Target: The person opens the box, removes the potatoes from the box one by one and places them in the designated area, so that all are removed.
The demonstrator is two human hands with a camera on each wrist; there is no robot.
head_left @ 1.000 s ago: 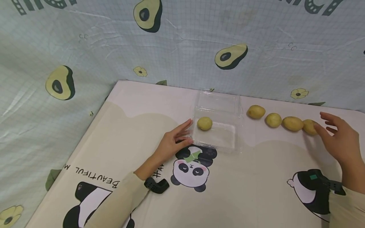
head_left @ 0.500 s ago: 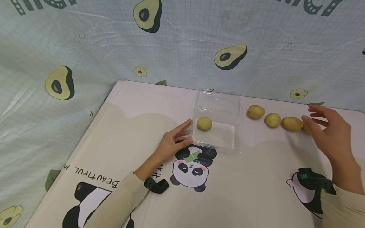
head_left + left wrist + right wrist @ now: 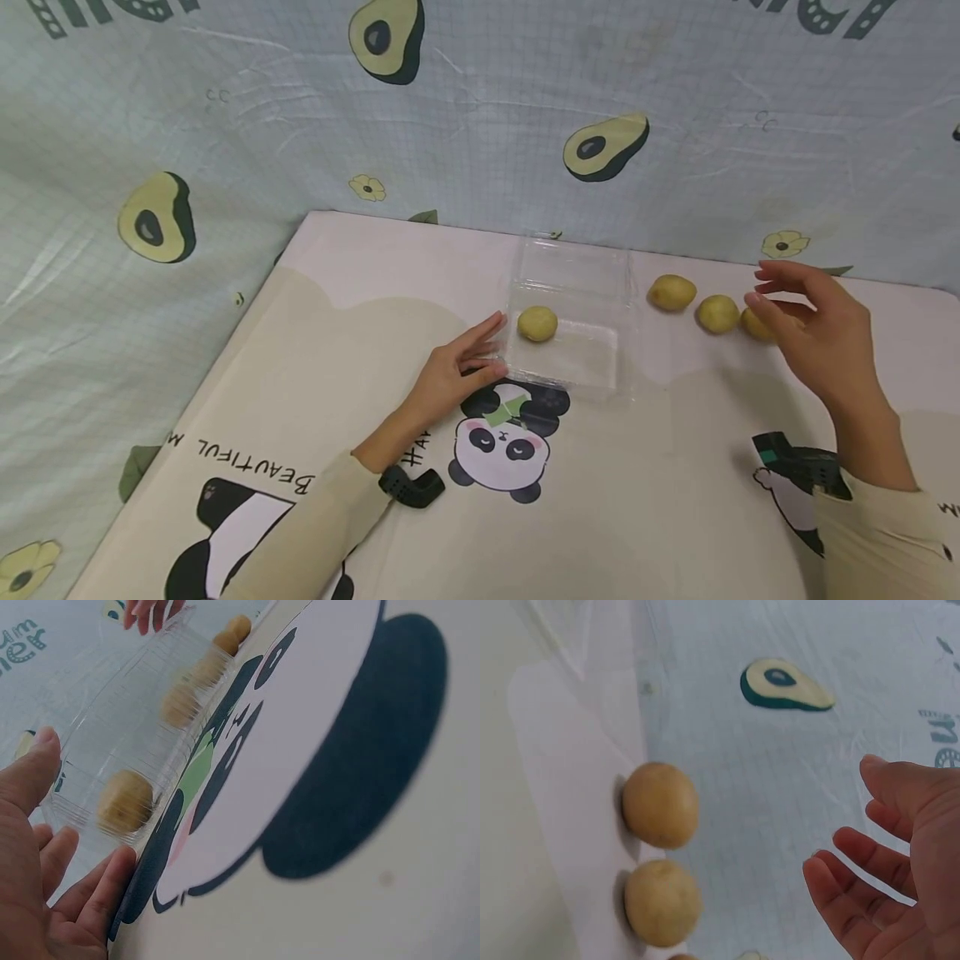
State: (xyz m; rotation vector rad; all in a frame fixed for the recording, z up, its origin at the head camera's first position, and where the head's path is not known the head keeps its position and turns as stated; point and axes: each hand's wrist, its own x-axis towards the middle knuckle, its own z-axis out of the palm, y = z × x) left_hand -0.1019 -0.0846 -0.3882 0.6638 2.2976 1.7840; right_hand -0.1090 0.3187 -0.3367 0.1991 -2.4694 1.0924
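A clear plastic clamshell box (image 3: 577, 354) lies with its lid folded back, one yellow lemon (image 3: 537, 323) in its left part. My left hand (image 3: 450, 377) rests its extended fingertips at the box's left side; the left wrist view shows thumb and fingers (image 3: 56, 855) spread around that corner. Right of the box, a lemon (image 3: 672, 293), a second lemon (image 3: 717, 314) and a partly covered third lemon (image 3: 754, 325) lie in a row. My right hand (image 3: 828, 342) hovers over the row's right end, fingers loosely bent, holding nothing, as the right wrist view confirms.
The table cover (image 3: 645, 500) is printed with pandas and lettering. Behind the table's far edge hangs an avocado-print cloth (image 3: 480, 125). Each wrist wears a black device, such as the left wrist's strap mount (image 3: 411, 488).
My right hand has moved left and away along the row of lemons, now covering the rightmost lemon and part of the one beside it. My left hand and the box have stayed put.
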